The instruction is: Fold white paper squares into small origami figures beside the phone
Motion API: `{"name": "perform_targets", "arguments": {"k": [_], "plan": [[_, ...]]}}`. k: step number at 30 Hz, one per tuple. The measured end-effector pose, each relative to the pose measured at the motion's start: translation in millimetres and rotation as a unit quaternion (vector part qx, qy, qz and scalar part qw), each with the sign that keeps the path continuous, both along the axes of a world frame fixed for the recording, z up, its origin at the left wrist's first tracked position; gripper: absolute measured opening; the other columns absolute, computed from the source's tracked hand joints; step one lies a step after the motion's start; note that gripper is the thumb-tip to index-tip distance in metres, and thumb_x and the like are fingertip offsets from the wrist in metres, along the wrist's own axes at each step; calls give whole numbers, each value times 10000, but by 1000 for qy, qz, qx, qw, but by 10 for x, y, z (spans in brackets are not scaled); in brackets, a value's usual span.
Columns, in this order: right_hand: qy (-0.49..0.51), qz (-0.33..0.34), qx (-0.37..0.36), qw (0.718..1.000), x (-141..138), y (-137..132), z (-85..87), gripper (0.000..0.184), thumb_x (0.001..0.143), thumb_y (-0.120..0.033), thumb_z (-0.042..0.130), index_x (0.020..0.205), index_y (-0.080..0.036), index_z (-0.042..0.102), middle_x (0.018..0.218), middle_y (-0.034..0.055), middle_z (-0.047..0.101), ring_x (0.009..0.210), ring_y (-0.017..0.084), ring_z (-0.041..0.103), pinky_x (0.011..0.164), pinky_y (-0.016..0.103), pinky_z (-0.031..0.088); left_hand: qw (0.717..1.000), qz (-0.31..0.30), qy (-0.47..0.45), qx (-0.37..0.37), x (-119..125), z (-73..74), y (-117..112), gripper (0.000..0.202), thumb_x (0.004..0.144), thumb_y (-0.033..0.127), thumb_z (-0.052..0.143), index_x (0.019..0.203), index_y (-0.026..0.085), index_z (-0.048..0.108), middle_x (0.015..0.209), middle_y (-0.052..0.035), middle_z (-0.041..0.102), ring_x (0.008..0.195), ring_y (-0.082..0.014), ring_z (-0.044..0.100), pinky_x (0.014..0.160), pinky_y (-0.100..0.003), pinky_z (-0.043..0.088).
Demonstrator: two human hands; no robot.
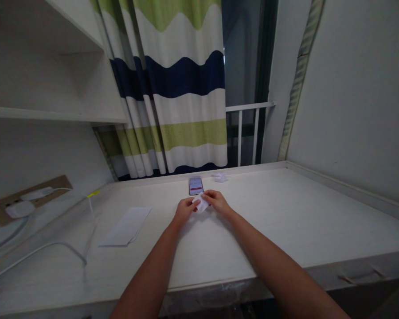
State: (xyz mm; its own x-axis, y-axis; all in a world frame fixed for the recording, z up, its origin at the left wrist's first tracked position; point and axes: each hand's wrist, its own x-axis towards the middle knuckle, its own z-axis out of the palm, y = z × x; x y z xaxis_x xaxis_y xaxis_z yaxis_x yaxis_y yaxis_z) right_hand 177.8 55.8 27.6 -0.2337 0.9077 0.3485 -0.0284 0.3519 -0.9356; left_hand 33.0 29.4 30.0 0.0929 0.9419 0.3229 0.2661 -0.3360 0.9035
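Note:
Both my hands meet over the middle of a white desk (286, 221). My left hand (185, 208) and my right hand (217, 201) pinch a small white piece of paper (201, 204) between their fingertips, one on each side. Just beyond the hands a phone (196, 185) lies flat with its screen lit. A crumpled white scrap (220, 177) rests farther back near the desk's rear edge.
A stack of white paper sheets (126, 227) lies on the desk to the left. White cables (53, 248) run from a wall socket panel (26, 199) on the left. A striped curtain (182, 88) hangs behind the desk; shelves (53, 115) stand on the left.

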Motion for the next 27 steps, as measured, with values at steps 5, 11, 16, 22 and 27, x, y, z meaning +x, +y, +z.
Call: {"name": "perform_targets", "arguments": {"k": [5,11,16,22,27], "plan": [[-98,-46,-14,994,11,0,-42,275,619,-408,605,635,-135,580,455,-47,451,431,65,386,430,198,274,998,44,27,33,-29,-23,8,338,630,458,565,668,130,636,553,-22,588,484,-118,516,482,-222,408],[-64,37,-66,995,-33,-72,-20,243,665,-381,571,703,-145,529,410,-66,437,342,59,377,366,188,287,998,54,23,33,-18,-22,-18,330,657,415,551,780,122,640,605,-42,617,501,-129,552,476,-224,432],[-58,58,-88,993,-51,-55,-42,197,615,-260,626,730,-151,508,472,-52,499,395,80,468,406,197,373,997,54,26,51,-29,-47,6,326,664,414,549,779,123,639,614,-42,622,502,-129,555,472,-223,439],[-56,60,-96,992,-44,-60,-54,263,588,-175,627,808,-164,484,530,-58,517,406,88,500,404,204,397,998,47,13,40,-15,-23,-14,341,656,414,561,820,123,631,673,-47,633,516,-125,560,473,-221,446],[-14,67,-115,991,-39,-70,-49,268,589,-197,640,804,-160,484,564,-49,523,434,98,537,441,222,434,1000,9,-9,15,17,3,-41,339,582,368,627,832,139,614,806,-55,627,616,-138,559,501,-242,470]]}}
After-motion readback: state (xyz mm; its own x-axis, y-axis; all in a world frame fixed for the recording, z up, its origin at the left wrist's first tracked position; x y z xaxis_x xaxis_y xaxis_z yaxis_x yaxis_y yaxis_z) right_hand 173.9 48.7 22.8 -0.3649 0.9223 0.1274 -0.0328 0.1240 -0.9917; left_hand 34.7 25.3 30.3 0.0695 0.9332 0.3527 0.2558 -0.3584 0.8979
